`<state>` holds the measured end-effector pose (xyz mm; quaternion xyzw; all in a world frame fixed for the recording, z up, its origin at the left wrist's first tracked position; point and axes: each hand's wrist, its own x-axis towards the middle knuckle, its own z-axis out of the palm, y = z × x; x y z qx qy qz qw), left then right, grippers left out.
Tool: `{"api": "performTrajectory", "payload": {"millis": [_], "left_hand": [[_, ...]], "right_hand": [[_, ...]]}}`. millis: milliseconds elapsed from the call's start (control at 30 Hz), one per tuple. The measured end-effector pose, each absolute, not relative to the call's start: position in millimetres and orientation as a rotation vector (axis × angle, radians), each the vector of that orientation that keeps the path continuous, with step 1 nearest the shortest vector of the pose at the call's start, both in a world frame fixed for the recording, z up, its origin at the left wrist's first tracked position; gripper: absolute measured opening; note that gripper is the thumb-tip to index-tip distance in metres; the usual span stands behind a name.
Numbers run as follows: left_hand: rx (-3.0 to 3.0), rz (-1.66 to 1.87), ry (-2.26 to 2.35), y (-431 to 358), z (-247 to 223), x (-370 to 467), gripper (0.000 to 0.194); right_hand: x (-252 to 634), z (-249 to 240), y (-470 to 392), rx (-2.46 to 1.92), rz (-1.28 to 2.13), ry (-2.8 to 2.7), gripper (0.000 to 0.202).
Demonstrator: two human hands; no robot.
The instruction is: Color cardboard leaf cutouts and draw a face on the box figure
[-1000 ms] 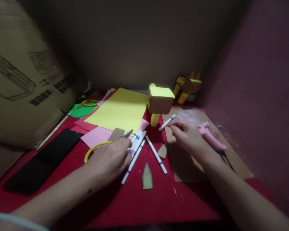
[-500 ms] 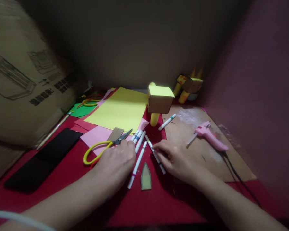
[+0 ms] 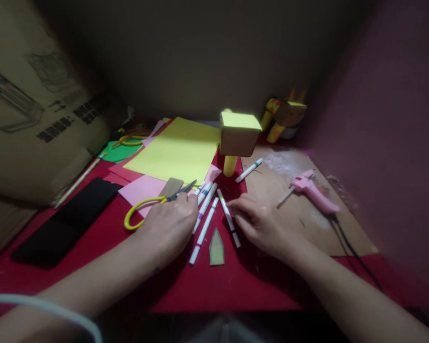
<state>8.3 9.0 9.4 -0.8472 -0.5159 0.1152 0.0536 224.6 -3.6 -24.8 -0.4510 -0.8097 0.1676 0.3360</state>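
Big brown cardboard box with printed line drawings [image 3: 21,147] walls off the left side, kinda dim in there, with a flat black rectangular slab [image 3: 64,224] lying by it on the red-covered worktop [image 3: 186,297]. Next along, yellow-handled scissors [image 3: 164,199] sit partly over pink paper, blades apart, with a big yellow paper sheet [image 3: 175,147] behind. The left hand [image 3: 175,221] rests right by them, fingers curled; can't tell if it's gripping anything. It's barely shifted lately. Loose white markers fan out beside it, including a purple-banded white marker [image 3: 204,231], then a pointed flat cardboard piece with a dark outline [image 3: 217,247].

Here's the change: the right hand [image 3: 259,219] was up by the green-banded white marker [image 3: 249,170] a second ago. Now it's down at the black-banded white marker [image 3: 229,218], which looks swung a bit straighter. My read is that's the one being dealt with. Fingertips bent right at it, but whether they've pinched it, no clue.

Farther right, a pink glue gun [image 3: 316,195] lies on a brown cardboard sheet [image 3: 329,240], and a purplish wall [image 3: 389,119] closes things off.
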Motion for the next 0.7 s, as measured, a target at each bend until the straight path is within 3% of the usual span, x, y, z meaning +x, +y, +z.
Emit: {"api": "performTrajectory", "payload": {"millis": [133,400,700], "left_hand": [[-2.599,0.196,-1.61,12,6,0,0.029],[-2.793,-0.643,-1.766,22,11,-19,0.029],[-3.038,-0.635,-1.567,12,-8,-7,0.024]], "right_hand": [[227,-19,-4,-1.276,0.553,-1.954,0.019],[229,-12,-4,-1.317,0.506,-1.788,0.018],[229,-15,-6,-1.333,0.527,-1.801,0.021]]}}
